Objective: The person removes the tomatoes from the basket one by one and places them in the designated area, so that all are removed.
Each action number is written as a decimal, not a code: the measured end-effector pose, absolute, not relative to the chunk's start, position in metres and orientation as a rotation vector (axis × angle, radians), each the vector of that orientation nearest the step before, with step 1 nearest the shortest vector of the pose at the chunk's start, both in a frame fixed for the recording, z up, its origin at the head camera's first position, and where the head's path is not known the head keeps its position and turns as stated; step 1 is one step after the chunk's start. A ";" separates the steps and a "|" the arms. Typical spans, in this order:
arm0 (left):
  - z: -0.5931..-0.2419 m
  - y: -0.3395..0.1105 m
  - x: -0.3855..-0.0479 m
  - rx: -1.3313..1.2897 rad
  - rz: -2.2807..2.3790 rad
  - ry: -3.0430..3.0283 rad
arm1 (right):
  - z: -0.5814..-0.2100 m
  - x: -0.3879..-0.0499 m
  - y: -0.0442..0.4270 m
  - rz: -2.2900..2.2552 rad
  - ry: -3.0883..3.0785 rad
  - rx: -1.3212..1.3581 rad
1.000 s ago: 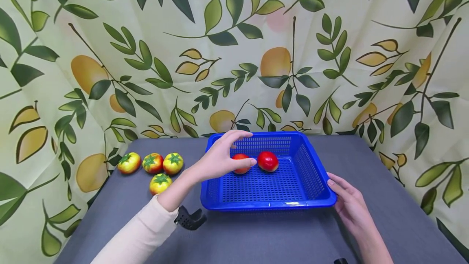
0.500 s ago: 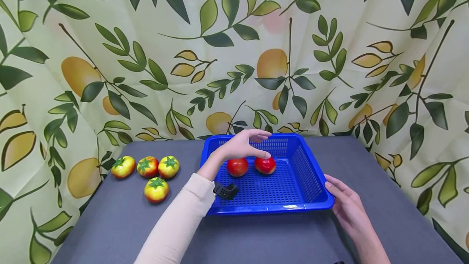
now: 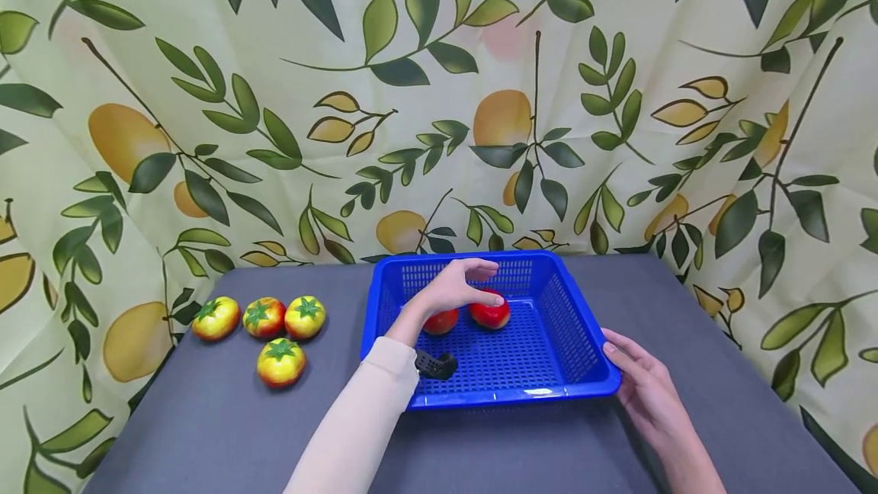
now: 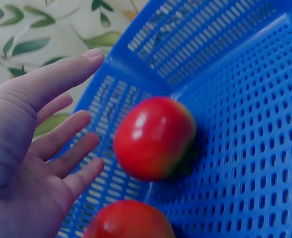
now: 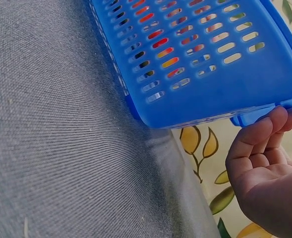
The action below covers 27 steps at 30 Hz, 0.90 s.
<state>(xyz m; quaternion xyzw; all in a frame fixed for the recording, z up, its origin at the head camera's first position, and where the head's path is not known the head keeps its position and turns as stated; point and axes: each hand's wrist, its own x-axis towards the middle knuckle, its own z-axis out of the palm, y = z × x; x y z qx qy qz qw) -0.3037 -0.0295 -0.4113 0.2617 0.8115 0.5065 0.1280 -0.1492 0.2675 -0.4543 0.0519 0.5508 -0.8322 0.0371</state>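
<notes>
Inside the blue plastic basket [image 3: 521,391] lie two red tomatoes, the right tomato [image 3: 490,312] and the left tomato [image 3: 441,322]. My left hand [image 3: 453,286] is over them, thumb and fingers spread apart. In the left wrist view, a gap shows between this left hand [image 4: 41,144] and the nearer tomato [image 4: 153,139], and its palm holds nothing. At the basket's front right corner, my right hand [image 3: 645,383] grips the rim. The right wrist view shows the right hand's curled fingers [image 5: 257,136] at the rim, the thumb mostly out of sight.
Several yellow-and-red tomatoes with green leafy tops, such as the front one [image 3: 281,362], sit on the grey tabletop [image 3: 206,418] left of the basket. A leaf-patterned cloth [image 3: 411,97] hangs behind the table. A black strap [image 3: 436,364] is on the left wrist.
My left hand has moved right from the basket's left side to above the tomatoes, then lowered slightly. My right hand keeps its grip on the rim. The head view has shifted slightly.
</notes>
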 end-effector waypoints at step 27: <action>-0.425 -0.028 -0.308 0.755 1.212 2.431 | -0.455 -0.149 0.266 -2.566 1.692 0.165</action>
